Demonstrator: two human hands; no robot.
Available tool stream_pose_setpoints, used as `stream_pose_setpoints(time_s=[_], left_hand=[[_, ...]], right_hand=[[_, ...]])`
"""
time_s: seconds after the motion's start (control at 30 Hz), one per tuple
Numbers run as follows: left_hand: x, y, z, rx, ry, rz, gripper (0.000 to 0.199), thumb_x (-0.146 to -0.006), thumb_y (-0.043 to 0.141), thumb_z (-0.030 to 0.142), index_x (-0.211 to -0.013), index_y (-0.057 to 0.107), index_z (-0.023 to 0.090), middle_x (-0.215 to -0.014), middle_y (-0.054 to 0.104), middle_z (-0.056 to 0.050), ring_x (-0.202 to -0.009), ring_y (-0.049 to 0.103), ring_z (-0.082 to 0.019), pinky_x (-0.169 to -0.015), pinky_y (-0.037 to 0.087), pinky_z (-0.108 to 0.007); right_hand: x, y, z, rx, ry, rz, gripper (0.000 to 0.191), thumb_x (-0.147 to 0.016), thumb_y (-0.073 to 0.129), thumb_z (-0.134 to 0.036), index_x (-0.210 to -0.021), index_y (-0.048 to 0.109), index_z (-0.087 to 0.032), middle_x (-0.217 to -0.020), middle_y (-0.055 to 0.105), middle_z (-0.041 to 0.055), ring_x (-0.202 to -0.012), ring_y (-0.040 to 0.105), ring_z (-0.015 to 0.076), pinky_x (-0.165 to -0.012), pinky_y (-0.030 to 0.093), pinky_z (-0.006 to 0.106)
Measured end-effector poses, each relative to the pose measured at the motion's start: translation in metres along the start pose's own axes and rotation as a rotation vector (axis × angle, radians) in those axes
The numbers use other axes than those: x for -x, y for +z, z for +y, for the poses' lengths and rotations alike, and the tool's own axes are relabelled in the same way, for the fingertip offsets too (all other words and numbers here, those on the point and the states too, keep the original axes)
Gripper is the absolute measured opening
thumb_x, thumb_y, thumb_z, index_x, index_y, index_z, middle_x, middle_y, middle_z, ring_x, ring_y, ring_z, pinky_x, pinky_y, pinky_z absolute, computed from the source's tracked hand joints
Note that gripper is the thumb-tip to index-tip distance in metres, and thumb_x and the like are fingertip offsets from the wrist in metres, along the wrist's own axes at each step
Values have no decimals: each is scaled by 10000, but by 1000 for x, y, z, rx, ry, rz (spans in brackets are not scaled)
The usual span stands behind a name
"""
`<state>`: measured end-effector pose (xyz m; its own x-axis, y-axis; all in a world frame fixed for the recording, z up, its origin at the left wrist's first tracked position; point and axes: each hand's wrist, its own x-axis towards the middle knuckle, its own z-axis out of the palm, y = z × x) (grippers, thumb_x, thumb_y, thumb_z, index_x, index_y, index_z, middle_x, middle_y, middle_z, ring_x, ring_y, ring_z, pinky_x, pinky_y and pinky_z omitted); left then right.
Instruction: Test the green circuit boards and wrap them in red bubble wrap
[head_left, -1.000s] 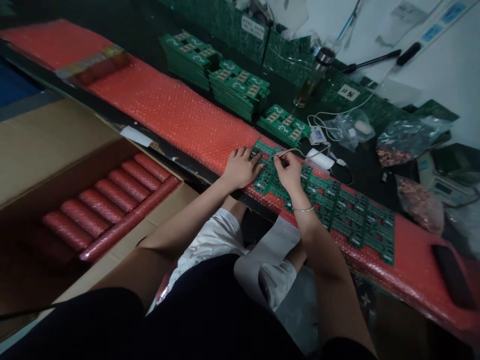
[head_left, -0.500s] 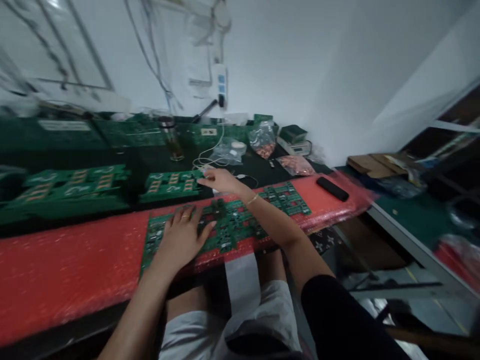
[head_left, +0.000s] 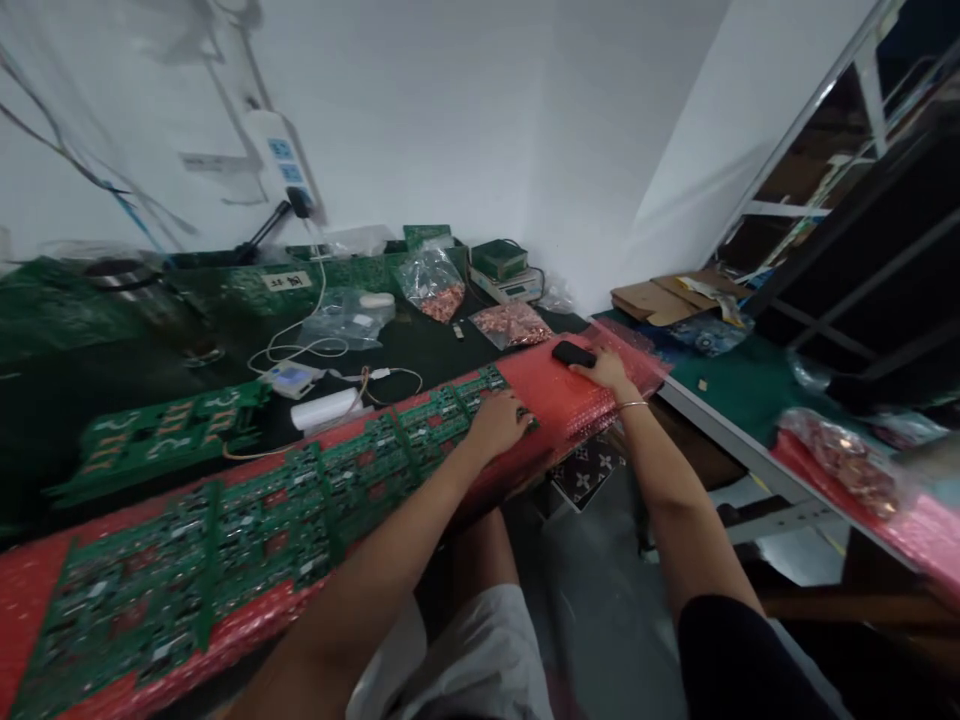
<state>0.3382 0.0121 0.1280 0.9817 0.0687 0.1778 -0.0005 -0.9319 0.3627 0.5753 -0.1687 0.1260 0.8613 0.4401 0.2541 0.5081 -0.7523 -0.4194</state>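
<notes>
A row of green circuit boards lies on red bubble wrap along the table's front. My left hand rests over the right end of the row, its fingers bent around the board edge; what the fingertips grip is hard to make out. On the bubble wrap further right, my right hand has its fingers and thumb on the end of a black oblong object. A stack of green boards with copper-coloured parts sits behind the row at the left.
Behind the row are a white roll, a small device with a screen and loose cables. Bags of copper-coloured pieces and a scale stand further back. Cardboard lies on the right-hand table.
The view has swung right. My right hand has moved from near the board stack to the black object. My left hand has moved to the right end of the board row.
</notes>
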Motion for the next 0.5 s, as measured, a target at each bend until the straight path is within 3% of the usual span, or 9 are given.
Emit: stream_pose_setpoints(time_s=[0.1, 0.2, 0.33, 0.5], left_hand=[[-50, 25, 21, -10, -37, -11, 172, -967, 633, 223, -968, 790, 153, -1088, 759, -141, -1108, 709, -264, -1054, 541, -391], [-81, 45, 29, -21, -111, 16, 203, -965, 651, 276, -1027, 780, 133, -1158, 732, -172, -1146, 687, -287, -1034, 552, -409], [-101, 64, 33, -26, -207, 33, 240, -954, 657, 287, -1071, 765, 107, -1226, 709, -201, -1215, 647, -332, -1030, 548, -445], [-110, 76, 35, 44, -322, 89, 246, -954, 510, 101, -1023, 747, 110, -1146, 730, -178, -1154, 671, -309, -997, 551, -439]], right_hand=[[-8, 8, 25, 3, -18, -82, 612, -717, 869, -450, -1218, 717, -132, -1209, 751, 215, -1090, 713, 368, -953, 544, 444], [-15, 18, 40, -42, -36, -108, 656, -732, 851, -492, -1264, 700, -138, -1224, 755, 205, -1116, 712, 368, -974, 542, 449], [-21, 26, 58, -271, 16, -2, 755, -680, 859, -504, -1308, 677, -126, -1273, 737, 206, -1178, 699, 357, -1038, 530, 460], [-18, 21, 84, -674, 106, 193, 892, -645, 769, -730, -1253, 684, -83, -1210, 747, 218, -1072, 710, 319, -973, 559, 479]])
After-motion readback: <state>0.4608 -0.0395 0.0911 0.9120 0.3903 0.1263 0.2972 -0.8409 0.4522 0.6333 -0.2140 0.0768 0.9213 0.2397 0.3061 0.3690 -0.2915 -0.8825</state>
